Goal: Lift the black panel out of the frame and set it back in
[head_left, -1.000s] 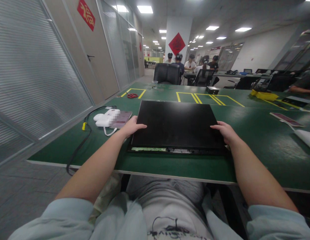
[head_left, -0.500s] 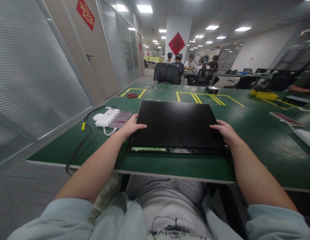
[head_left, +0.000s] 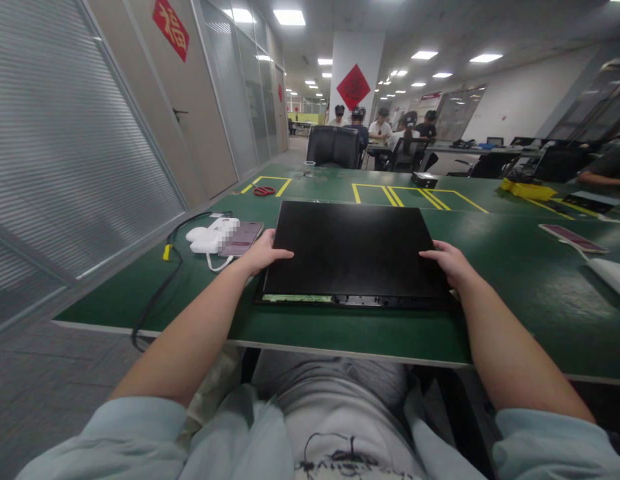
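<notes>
A black flat display panel lies face up near the front edge of the green table. Along its near edge runs a bare green circuit strip, with dark frame parts beside it. My left hand grips the panel's left side, thumb on top of the screen and the other fingers mostly hidden at the edge. On the right side, my right hand holds it the same way, its thumb resting on the screen. Whether the panel is slightly raised or flat in its frame, I cannot tell.
To the left are a white device, a phone and a black cable hanging over the edge. Red scissors, a clear cup and a black box lie farther back. Another phone is at right.
</notes>
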Demonstrator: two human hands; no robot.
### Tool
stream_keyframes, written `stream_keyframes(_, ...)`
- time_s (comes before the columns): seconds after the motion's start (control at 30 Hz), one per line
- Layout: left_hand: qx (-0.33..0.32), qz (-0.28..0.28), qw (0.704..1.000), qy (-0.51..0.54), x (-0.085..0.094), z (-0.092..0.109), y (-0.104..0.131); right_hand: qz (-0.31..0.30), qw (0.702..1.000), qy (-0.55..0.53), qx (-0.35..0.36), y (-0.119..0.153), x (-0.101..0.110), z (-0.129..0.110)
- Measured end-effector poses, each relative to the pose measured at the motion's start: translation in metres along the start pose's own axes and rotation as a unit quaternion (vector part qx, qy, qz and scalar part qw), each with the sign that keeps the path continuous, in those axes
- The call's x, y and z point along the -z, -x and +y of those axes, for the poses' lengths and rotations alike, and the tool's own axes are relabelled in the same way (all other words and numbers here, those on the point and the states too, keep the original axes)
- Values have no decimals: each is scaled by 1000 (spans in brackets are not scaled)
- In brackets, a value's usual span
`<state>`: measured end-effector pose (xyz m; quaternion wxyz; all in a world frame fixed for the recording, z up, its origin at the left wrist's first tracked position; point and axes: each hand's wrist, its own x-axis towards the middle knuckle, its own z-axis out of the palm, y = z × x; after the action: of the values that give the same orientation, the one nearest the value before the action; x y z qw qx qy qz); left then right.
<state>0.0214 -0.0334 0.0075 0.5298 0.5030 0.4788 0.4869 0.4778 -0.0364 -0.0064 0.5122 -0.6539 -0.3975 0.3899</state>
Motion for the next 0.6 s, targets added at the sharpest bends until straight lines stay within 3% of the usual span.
stream_keyframes(0.6,-7,-10,1000,3,1,0,1,-13,1000,6,7,2,0,0)
